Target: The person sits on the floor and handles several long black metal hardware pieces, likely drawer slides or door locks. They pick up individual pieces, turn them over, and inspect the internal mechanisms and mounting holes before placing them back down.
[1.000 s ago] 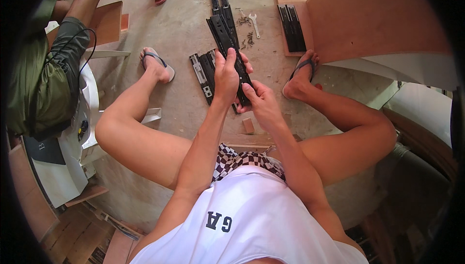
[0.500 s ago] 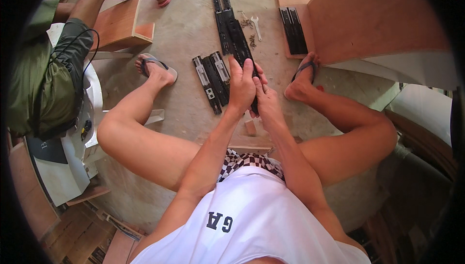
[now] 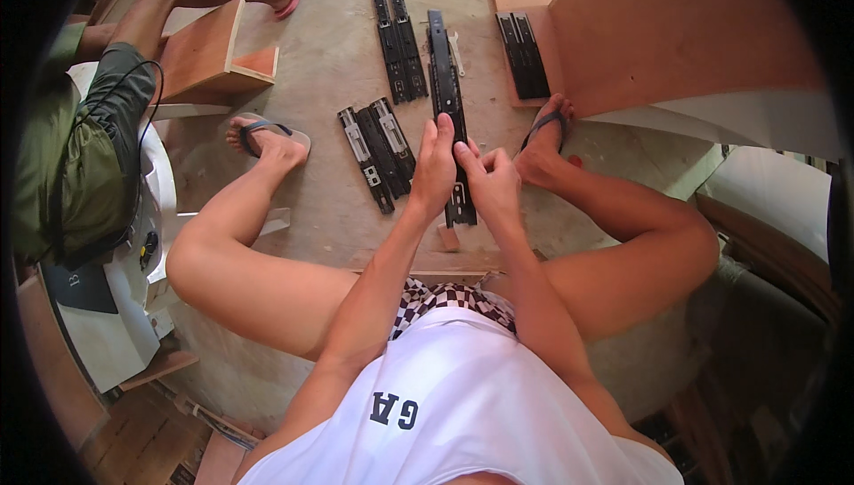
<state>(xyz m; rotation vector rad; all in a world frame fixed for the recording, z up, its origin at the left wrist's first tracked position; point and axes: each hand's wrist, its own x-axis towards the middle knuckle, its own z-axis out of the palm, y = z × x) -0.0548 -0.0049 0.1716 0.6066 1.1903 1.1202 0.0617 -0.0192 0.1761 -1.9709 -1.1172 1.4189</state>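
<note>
One black drawer slide (image 3: 444,76) is held lengthwise between left hand (image 3: 433,169) and right hand (image 3: 495,187), both curled against its edges. Both ends are exposed.

The long black metal drawer slide (image 3: 441,72) looks smooth and faintly glossy; bright silver metal shows on the short black slides (image 3: 381,152). The broad reddish-brown wood panel (image 3: 676,32) looks smooth, the white cloth shirt (image 3: 463,387) matt.

2 slides (image 3: 407,58) lie on the floor (image 3: 325,49) beyond other slides (image 3: 382,152), left of the held rail (image 3: 444,76)
</note>
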